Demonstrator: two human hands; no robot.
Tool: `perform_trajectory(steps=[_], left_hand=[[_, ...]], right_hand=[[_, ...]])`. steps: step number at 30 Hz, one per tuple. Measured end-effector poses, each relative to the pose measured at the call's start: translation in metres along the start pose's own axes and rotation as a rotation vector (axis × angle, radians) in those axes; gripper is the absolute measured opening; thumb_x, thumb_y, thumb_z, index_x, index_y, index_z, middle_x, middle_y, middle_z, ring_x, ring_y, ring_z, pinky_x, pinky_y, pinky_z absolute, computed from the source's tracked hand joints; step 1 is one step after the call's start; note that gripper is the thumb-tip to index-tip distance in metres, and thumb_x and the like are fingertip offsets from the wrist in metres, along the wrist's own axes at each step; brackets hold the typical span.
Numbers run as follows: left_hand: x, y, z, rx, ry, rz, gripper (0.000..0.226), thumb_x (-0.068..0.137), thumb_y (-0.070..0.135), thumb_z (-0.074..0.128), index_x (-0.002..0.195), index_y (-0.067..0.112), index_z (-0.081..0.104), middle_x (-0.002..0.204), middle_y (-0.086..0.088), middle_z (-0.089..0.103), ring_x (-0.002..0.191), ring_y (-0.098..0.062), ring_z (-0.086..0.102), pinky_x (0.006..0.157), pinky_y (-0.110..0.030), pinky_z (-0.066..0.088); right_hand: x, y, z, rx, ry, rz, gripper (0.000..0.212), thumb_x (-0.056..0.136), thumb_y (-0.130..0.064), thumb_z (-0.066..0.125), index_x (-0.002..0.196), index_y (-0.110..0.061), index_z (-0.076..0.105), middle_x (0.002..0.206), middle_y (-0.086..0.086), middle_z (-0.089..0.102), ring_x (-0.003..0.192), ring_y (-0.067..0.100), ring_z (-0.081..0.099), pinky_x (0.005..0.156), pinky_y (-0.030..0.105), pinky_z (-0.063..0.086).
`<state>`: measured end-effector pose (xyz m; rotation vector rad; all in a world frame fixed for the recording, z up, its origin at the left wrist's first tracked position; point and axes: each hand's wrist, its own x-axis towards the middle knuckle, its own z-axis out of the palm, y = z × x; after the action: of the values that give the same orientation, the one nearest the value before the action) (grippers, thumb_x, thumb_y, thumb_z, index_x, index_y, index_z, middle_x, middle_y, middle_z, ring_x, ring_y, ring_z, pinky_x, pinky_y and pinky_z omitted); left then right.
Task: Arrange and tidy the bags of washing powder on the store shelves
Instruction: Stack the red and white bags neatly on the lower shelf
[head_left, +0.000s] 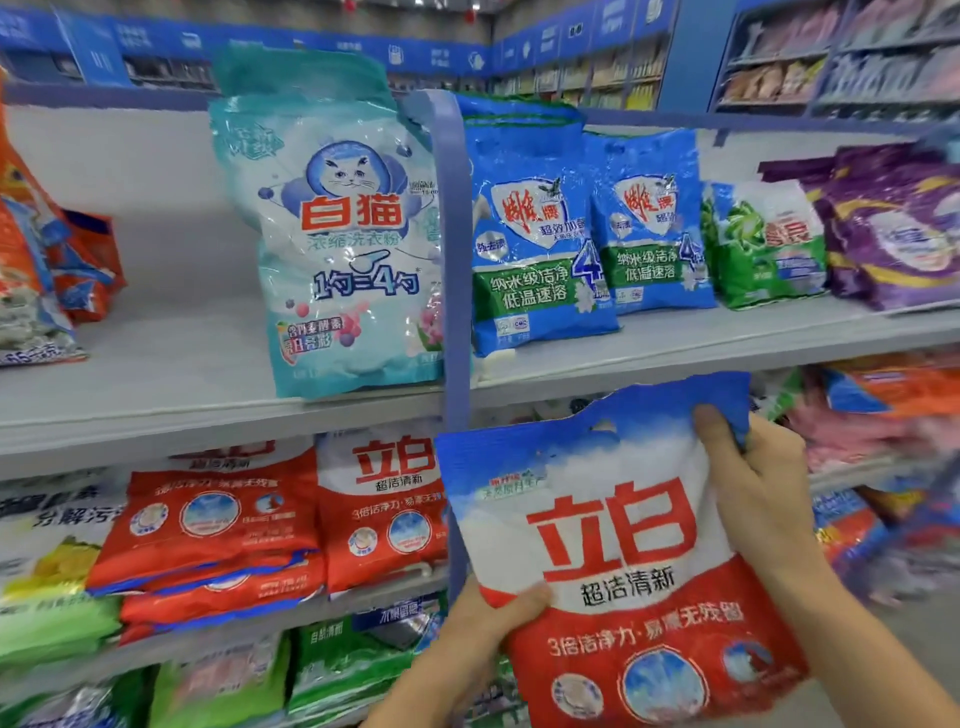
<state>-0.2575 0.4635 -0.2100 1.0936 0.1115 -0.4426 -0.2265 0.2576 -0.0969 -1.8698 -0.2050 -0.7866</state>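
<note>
Nearby, 立白 超洁清新 bag (618, 545) pinched low by left hand (483, 634); top corner by right hand (753, 478); 白猫 bag (343, 234) upright above

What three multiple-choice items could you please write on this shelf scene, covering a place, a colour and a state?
1. Where is the teal cat bag? A. on the upper shelf, left of the blue post B. on the floor C. in a trolley
2. What colour are the rightmost bags on that shelf? A. yellow B. purple C. black
3. The red-and-white bag in front is: A. lying on a shelf B. hanging from a hook C. held in two hands
1 A: it stands there beside the post. 2 B: they are purple. 3 C: the left hand grips its lower edge, the right hand its top corner.
</note>
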Motion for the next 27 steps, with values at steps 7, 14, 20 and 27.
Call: perform_trajectory(steps=[7, 14, 20, 27], left_hand=[[-0.003, 0.036, -0.002, 0.085, 0.027, 0.029, 0.051, 0.06, 0.029, 0.076, 0.108, 0.018, 0.061, 0.096, -0.013, 0.075, 0.082, -0.028, 0.073, 0.063, -0.035, 0.059], [0.013, 0.04, -0.003, 0.101, 0.111, -0.033, 0.04, 0.069, 0.031, 0.073, 0.103, 0.014, 0.063, 0.084, -0.011, 0.076, 0.069, -0.025, 0.073, 0.053, -0.032, 0.057], [0.035, 0.025, -0.001, 0.123, 0.134, -0.12, 0.032, 0.083, 0.038, 0.066, 0.104, 0.014, 0.063, 0.084, -0.011, 0.076, 0.071, -0.026, 0.073, 0.055, -0.033, 0.057], [0.056, 0.015, 0.002, 0.133, 0.189, -0.096, 0.028, 0.088, 0.039, 0.062, 0.104, 0.016, 0.062, 0.084, -0.009, 0.076, 0.073, -0.026, 0.073, 0.056, -0.033, 0.057]], right_hand=[[-0.014, 0.047, -0.026, 0.616, -0.353, 0.698, 0.047, 0.066, -0.056, 0.07, 0.092, -0.016, 0.076, 0.097, 0.009, 0.073, 0.086, 0.024, 0.071, 0.066, 0.031, 0.057], [-0.073, 0.091, -0.026, 0.688, -0.609, 1.005, 0.078, 0.037, -0.037, 0.096, 0.105, -0.008, 0.07, 0.114, 0.023, 0.066, 0.096, 0.038, 0.067, 0.073, 0.044, 0.057], [-0.082, 0.105, -0.024, 0.585, -0.492, 1.079, 0.068, 0.052, -0.033, 0.091, 0.107, -0.005, 0.065, 0.103, 0.023, 0.069, 0.083, 0.034, 0.071, 0.061, 0.037, 0.058], [-0.06, 0.113, -0.017, -0.137, -0.585, 0.742, 0.027, 0.096, -0.025, 0.05, 0.094, -0.003, 0.065, 0.077, 0.005, 0.074, 0.067, 0.018, 0.071, 0.062, 0.028, 0.056]])
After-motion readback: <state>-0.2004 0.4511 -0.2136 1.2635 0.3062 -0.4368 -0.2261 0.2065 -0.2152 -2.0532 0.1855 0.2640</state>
